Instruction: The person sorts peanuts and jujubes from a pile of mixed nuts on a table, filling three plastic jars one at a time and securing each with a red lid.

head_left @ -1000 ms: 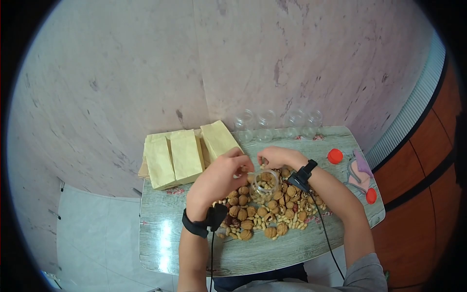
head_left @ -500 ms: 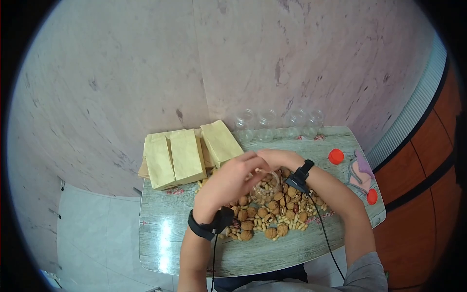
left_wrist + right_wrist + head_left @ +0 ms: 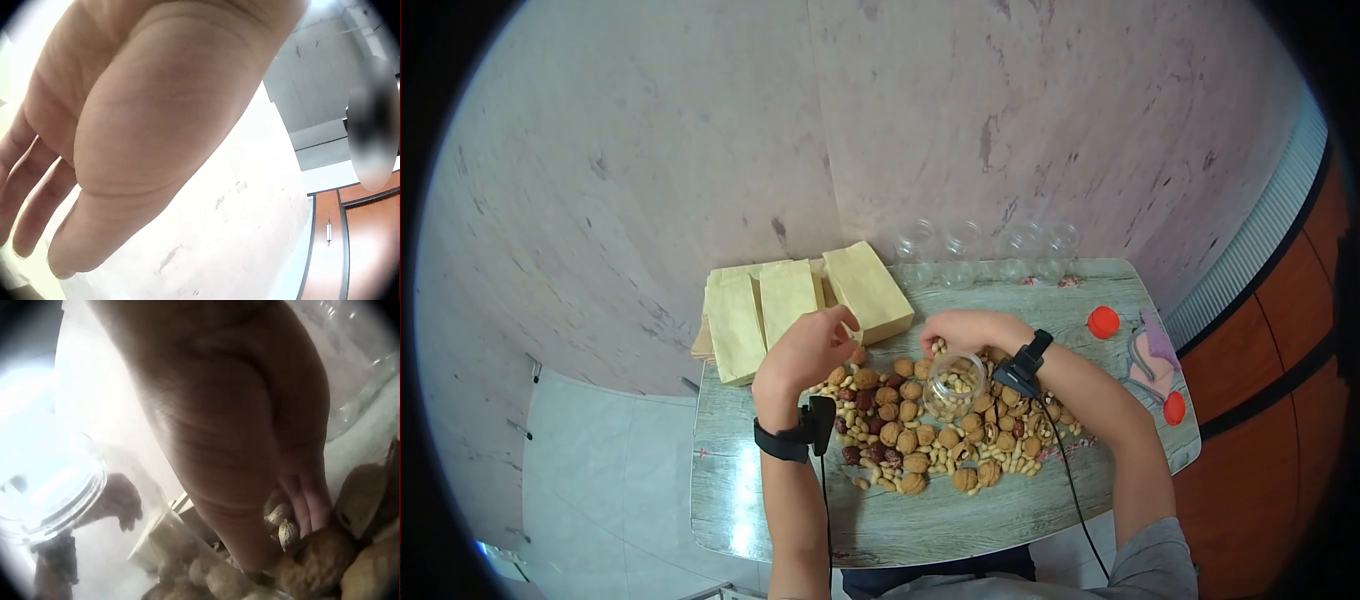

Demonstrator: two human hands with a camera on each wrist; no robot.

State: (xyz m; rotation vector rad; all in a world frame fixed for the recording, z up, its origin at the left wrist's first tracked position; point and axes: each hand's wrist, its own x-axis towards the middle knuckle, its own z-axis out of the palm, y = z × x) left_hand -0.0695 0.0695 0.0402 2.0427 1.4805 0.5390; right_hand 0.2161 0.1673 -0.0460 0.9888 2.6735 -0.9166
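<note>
A clear jar (image 3: 948,405) with peanuts inside stands among loose walnuts (image 3: 915,463), peanuts and dark red dates (image 3: 852,455). Just behind it, my right hand (image 3: 975,328) pinches a few peanuts (image 3: 939,346); in the right wrist view, peanuts (image 3: 287,534) show between the thumb and fingers, beside a walnut (image 3: 317,561). My left hand (image 3: 800,355) hovers over the left edge of the nuts, close to the paper bags, its fingers loosely bent. The left wrist view shows that hand (image 3: 156,112) with fingers apart and nothing visible in them.
Yellow paper bags (image 3: 735,325) stand at the table's back left. Several clear jars (image 3: 965,255) line the back edge. Red lids (image 3: 1103,322) and a pink and purple cloth (image 3: 1152,365) lie at the right. Cables hang from both wrists.
My left hand has moved left, away from the jar and my right hand, uncovering dates and walnuts. My right hand remains behind the jar. The head view has shifted slightly.
</note>
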